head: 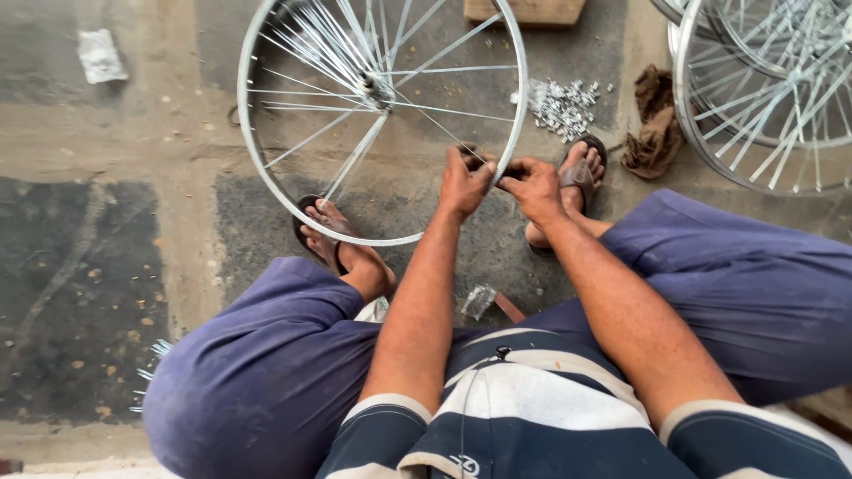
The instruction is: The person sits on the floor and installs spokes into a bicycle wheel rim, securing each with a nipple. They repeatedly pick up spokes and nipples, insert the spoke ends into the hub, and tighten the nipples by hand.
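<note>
A silver bicycle wheel rim with thin spokes and a hub stands tilted on the floor between my feet. My left hand pinches a spoke end just inside the rim's lower right edge. Right beside it, my right hand is closed on the outside of the rim at the same spot, fingers curled around something small that I cannot make out. Both hands nearly touch across the rim.
A pile of small silver spoke nipples lies on the concrete past the rim. A brown rag lies to the right, next to more spoked wheels. A wooden block is at the top. My sandalled feet flank the wheel.
</note>
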